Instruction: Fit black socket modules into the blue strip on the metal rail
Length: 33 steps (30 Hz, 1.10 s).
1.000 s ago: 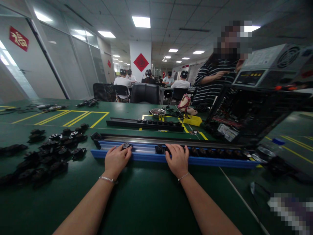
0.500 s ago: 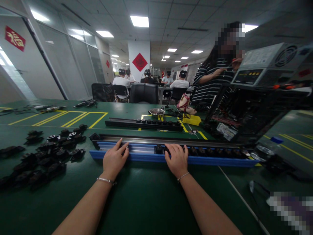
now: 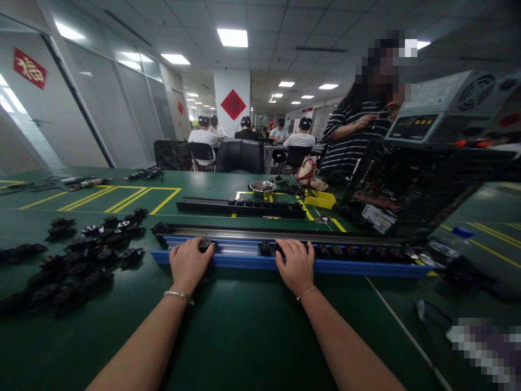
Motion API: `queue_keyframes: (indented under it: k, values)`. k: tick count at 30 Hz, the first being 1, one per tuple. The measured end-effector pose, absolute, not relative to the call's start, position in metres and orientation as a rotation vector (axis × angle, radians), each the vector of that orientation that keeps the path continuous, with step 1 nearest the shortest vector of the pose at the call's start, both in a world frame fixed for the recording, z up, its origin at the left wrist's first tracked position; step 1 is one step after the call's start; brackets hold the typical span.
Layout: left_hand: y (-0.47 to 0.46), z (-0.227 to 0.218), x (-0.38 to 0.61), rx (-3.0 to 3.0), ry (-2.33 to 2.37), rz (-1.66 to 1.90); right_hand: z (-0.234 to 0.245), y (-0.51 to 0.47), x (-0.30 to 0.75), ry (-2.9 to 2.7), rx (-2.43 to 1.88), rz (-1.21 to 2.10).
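Observation:
A long blue channel rail [image 3: 244,262] lies across the table in front of me, its shiny metal inside showing. My left hand [image 3: 189,265] is at its left part, thumb and fingers closed around a small black plastic part [image 3: 205,244] over the channel. My right hand [image 3: 295,263] is at the middle, fingers curled over a black part in the row, which they mostly hide. Just left of it sits one black part [image 3: 266,248] in the channel. To its right, several black parts [image 3: 350,253] stand in a row inside the rail.
Several loose black parts [image 3: 81,255] are heaped on the left. Behind the blue rail lie a dark rail [image 3: 244,232] and a shorter black rail [image 3: 211,205]. A metal bowl [image 3: 262,187], yellow tray [image 3: 320,199] and open computer case [image 3: 407,190] stand farther back; a person in stripes [image 3: 345,138] is beyond.
The fingers of my left hand have drawn back and curled, and the black part in them now shows more. My right hand keeps its place on the row. The view has shifted slightly.

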<state>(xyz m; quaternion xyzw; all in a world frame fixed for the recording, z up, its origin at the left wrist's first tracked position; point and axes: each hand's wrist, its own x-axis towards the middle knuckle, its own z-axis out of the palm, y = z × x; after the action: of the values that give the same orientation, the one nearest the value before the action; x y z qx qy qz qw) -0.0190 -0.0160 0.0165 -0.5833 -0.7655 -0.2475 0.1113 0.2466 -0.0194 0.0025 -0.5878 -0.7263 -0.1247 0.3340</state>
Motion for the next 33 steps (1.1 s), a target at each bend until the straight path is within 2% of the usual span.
queue_keyframes:
  k: [33]
  values:
    - [-0.006,0.007,-0.057,-1.426,-2.464,-0.849,0.001,-0.019,0.247,-1.888,-1.522,-0.31]
